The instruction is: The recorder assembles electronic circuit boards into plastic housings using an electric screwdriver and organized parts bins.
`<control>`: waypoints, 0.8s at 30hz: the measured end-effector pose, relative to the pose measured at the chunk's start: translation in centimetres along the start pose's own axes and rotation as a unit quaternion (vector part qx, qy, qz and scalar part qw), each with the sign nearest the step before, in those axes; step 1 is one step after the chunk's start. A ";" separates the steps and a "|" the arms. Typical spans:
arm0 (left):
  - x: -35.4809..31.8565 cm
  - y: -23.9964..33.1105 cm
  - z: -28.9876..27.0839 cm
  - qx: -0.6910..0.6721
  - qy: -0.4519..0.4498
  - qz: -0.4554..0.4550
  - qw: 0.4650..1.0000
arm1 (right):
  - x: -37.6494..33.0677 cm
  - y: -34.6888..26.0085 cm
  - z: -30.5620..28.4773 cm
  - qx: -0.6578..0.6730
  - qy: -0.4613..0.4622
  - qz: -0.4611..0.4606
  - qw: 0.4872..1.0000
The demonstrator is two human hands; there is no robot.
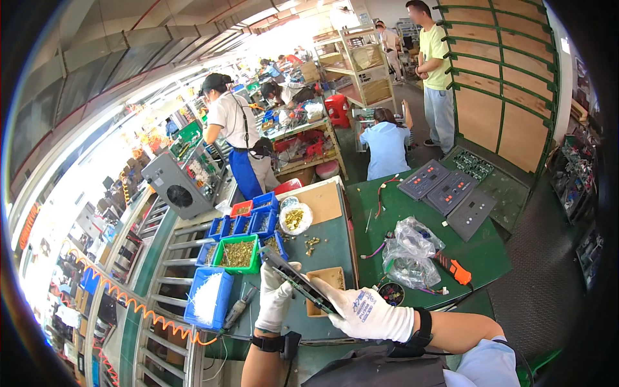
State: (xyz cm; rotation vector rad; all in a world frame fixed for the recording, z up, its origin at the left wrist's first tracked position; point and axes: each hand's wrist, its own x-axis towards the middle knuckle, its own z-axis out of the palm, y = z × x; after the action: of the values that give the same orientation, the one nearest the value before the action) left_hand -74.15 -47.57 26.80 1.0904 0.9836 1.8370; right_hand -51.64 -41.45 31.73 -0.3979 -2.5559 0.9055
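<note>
Both of my hands wear white gloves and hold a dark flat panel [294, 278], tilted and seen nearly edge-on. My left hand [276, 298] grips it from the left and below, its fingers partly hidden behind it. At the panel's lower right end, my right hand [369, 313] is closed on the edge. Under the panel a tan tray [334, 276] is partly covered. A green bin [237, 254] of small brass-coloured parts and a blue bin [209, 298] of white strips stand left of my left hand. A grey power screwdriver [240, 309] lies beside the blue bin.
Small blue bins [263, 221] and a white bowl [295, 219] of brass parts stand farther back. On the right table are grey control panels [445, 188], a circuit board [472, 164], a plastic bag [412, 255] and an orange-black tool [459, 272]. A roller conveyor [169, 297] runs left. Several people work beyond.
</note>
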 end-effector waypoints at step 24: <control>1.1 2.8 5.9 0.320 0.057 0.240 0.915 | 4.4 11.8 1.6 0.189 0.321 0.007 0.928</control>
State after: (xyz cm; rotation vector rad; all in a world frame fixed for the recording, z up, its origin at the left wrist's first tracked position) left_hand -69.73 -46.40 31.57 1.7573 1.5610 2.0239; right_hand -54.71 -31.73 24.17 -0.4948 -1.7445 1.0371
